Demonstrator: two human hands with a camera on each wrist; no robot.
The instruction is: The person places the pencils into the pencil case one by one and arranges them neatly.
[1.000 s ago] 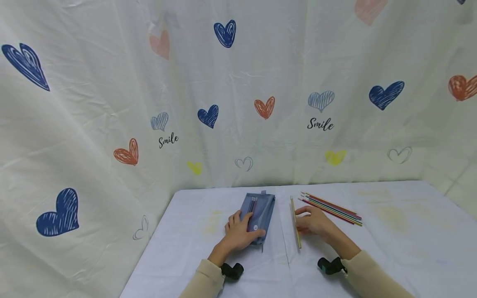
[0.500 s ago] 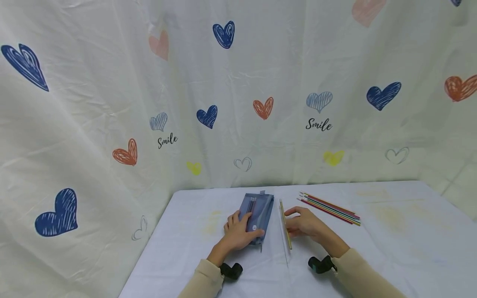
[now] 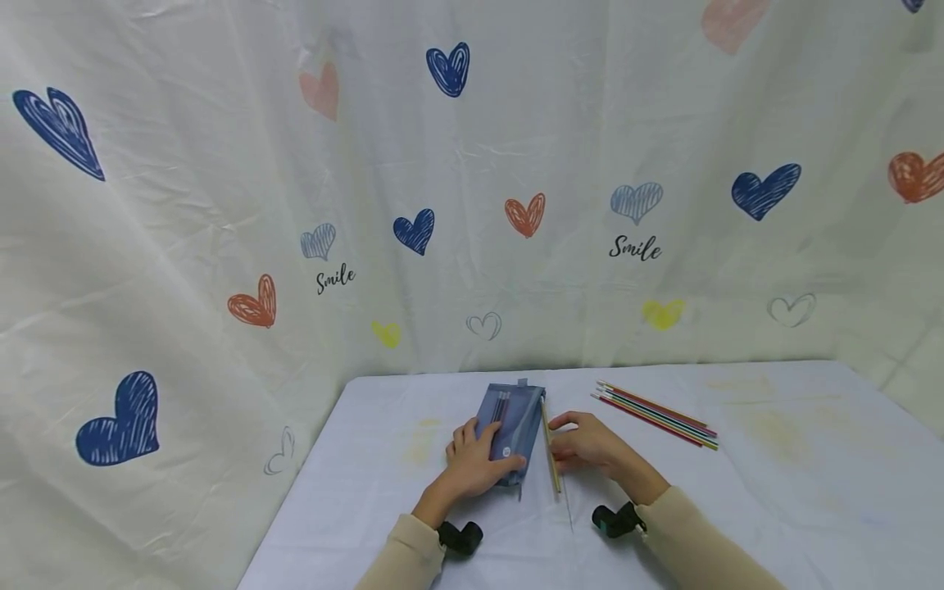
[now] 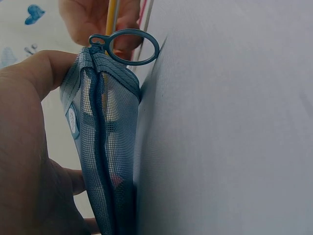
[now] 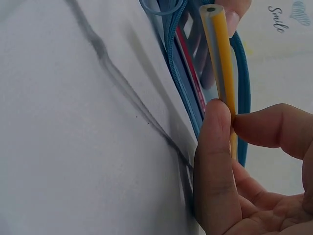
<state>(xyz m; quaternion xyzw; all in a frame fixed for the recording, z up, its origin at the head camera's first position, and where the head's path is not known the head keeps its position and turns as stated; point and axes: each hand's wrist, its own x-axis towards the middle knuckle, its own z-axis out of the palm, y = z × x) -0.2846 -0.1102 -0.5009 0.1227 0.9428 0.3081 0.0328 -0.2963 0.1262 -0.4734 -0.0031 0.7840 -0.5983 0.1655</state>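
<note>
A person's left hand (image 3: 472,467) grips a blue mesh pencil case (image 3: 514,426) near the middle of the table (image 3: 774,492), thumb and fingers curled round it. The right hand (image 3: 586,447) pinches a yellow pencil (image 3: 549,447) between thumb and fingers, just beside the case's right edge. More pencils (image 3: 656,414) lie toward the back right.

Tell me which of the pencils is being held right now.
The yellow pencil, pinched by the right hand beside the blue mesh pencil case; the other coloured pencils lie untouched on the table.
</note>
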